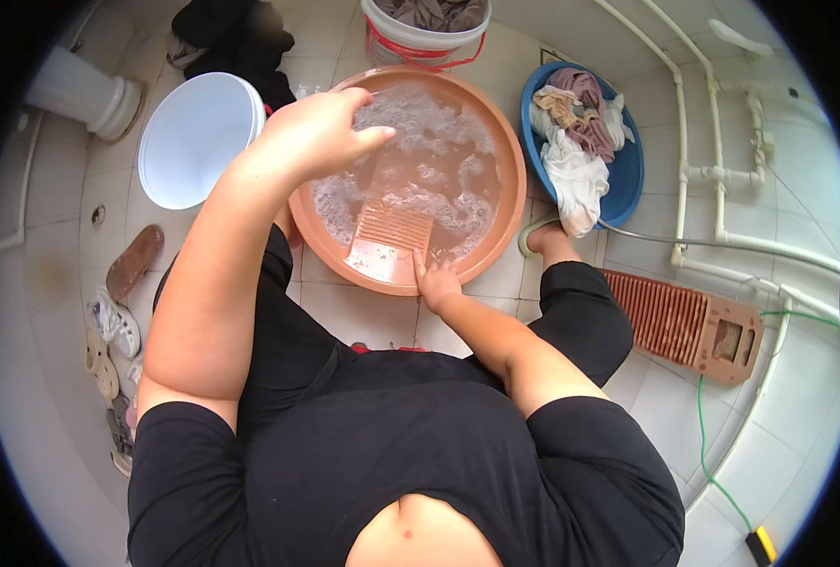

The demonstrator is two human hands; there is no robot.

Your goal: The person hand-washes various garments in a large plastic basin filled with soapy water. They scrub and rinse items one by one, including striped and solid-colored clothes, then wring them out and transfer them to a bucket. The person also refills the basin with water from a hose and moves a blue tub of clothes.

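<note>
On the tiled floor [344, 312], left: white bucket [198, 142]. Next, left hand [339, 132], raised over the left part of the orange tub [513, 180], thumb and forefinger spread apart, other fingers hidden. Tub has sudsy water [439, 161]; pale ribbed washboard [391, 231] sits in it, by the near rim. Right hand [439, 283] touches its near right corner; can't tell if gripping. Then blue basin [625, 184] with piled clothes [576, 165], red-brown washboard [661, 317].

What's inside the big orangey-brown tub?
The tub holds cloudy, sudsy water and a ribbed washboard, partly underwater. The murky water and suds hide the bottom, so I can't tell whether anything else lies there.
</note>
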